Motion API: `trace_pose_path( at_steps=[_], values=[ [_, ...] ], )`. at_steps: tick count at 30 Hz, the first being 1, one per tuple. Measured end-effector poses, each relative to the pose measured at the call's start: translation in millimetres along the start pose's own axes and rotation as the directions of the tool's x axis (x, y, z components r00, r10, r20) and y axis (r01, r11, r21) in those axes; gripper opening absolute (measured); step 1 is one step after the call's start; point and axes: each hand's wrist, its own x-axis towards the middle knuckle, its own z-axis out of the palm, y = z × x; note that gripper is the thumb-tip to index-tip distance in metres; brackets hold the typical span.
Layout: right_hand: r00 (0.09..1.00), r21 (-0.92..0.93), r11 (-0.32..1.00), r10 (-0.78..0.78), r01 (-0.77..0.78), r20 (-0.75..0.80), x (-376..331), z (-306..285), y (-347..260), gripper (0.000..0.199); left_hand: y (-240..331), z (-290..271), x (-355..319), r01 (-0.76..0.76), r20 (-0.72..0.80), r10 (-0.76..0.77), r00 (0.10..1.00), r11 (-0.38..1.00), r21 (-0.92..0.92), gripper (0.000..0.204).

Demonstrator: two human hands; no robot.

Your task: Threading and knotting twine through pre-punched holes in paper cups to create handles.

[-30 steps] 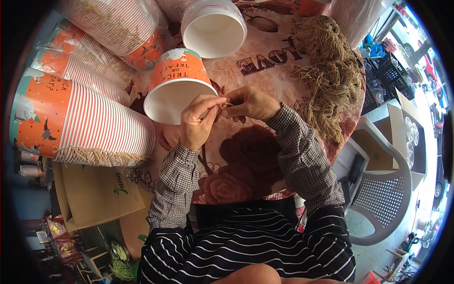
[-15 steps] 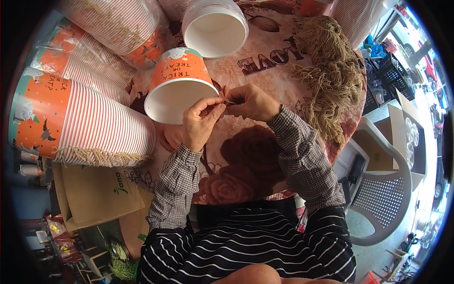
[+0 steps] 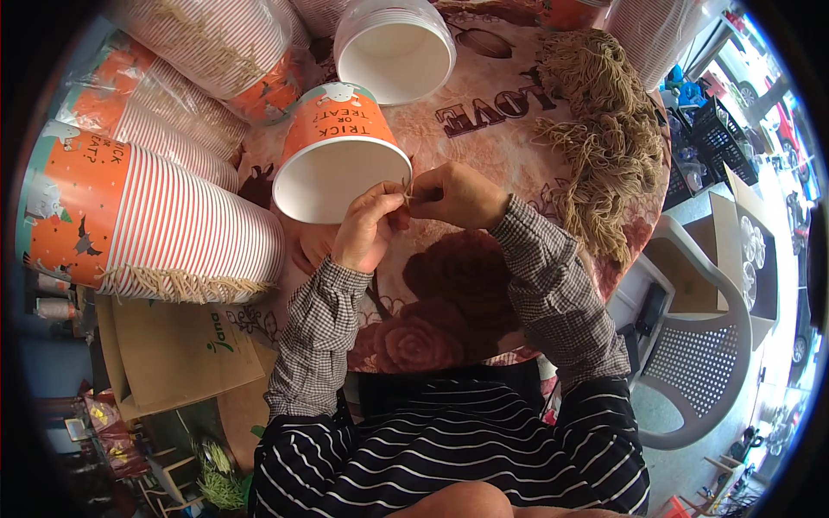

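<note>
An orange paper bucket (image 3: 345, 129) with a green band lies on its side, its white open mouth facing me. Both hands meet at the right side of its rim. My left hand (image 3: 366, 229) is closed, thumb and fingers pinching a thin tan string (image 3: 407, 192) there. From the other side my right hand (image 3: 465, 195) is also closed, its fingertips pressed together on the string. The fingers hide most of the string's end, and I cannot tell whether it passes through the bucket wall.
A long nested stack of orange buckets (image 3: 190, 220) with string along its side lies at left. More wrapped stacks (image 3: 207, 52) stand behind. A white bucket stack (image 3: 395, 60) sits at the back. Loose tan strings (image 3: 604, 129) lie at right, near a grey plastic chair (image 3: 699, 345).
The orange bucket has shifted slightly right, bringing its rim up against the fingertips. My left hand has tilted and turned a little; both hands keep their pinch.
</note>
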Motion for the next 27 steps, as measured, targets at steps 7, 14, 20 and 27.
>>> trace_pose_path(
  at_steps=[7, 14, 20, 27],
  values=[
    [0.995, -0.319, 0.943, 0.086, -0.095, -0.042, -0.2, 3.4, 3.3, 0.016, -1.6, -6.6, 3.1, 0.085, 0.053, -0.076, 0.996, 0.980, -0.181, 0.011],
    [0.995, -0.062, 0.994, 0.092, -0.089, 0.043, -0.8, -3.4, 2.3, 0.015, 5.7, 0.5, 1.8, -0.169, -0.105, 0.166, 0.981, 0.985, -0.026, 0.011],
    [0.995, 0.025, 0.996, 0.087, -0.088, 0.044, -0.3, -4.9, 3.0, 0.015, 13.1, -2.4, -1.8, -0.199, -0.036, 0.203, 0.978, 0.975, 0.094, 0.011],
    [0.991, 0.075, 0.989, 0.119, -0.124, 0.066, 0.6, -8.2, 3.7, 0.014, 11.8, -3.8, -2.2, -0.227, 0.072, 0.217, 0.973, 0.881, 0.416, 0.013]
  ],
)
